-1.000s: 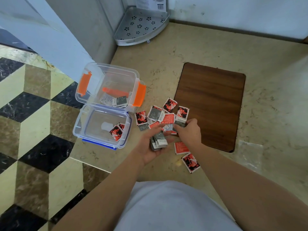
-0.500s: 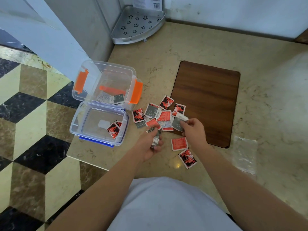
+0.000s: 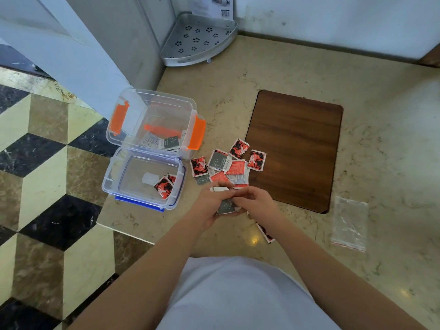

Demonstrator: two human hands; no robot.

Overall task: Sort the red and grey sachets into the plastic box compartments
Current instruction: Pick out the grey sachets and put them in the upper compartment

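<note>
Two clear plastic boxes stand side by side on the marble floor. The far box [image 3: 133,98] has orange clips and holds grey sachets [image 3: 170,142]. The near box [image 3: 108,184] has a blue edge and holds red sachets [image 3: 164,185]. A loose pile of red and grey sachets [image 3: 234,166] lies right of the boxes. My left hand [image 3: 207,206] cups a small stack of grey sachets [image 3: 225,207]. My right hand [image 3: 258,203] meets it, fingers pressed on the same stack. One red sachet [image 3: 265,232] peeks out under my right wrist.
A brown wooden board [image 3: 297,148] lies right of the pile. A clear zip bag [image 3: 350,222] sits at its near right corner. A metal corner shelf [image 3: 197,41] stands against the wall. A white door edge [image 3: 71,63] rises behind the boxes.
My right hand lifted a grey sachet off the pile and brought it left onto the stack in my left hand. Both hands are now together.
</note>
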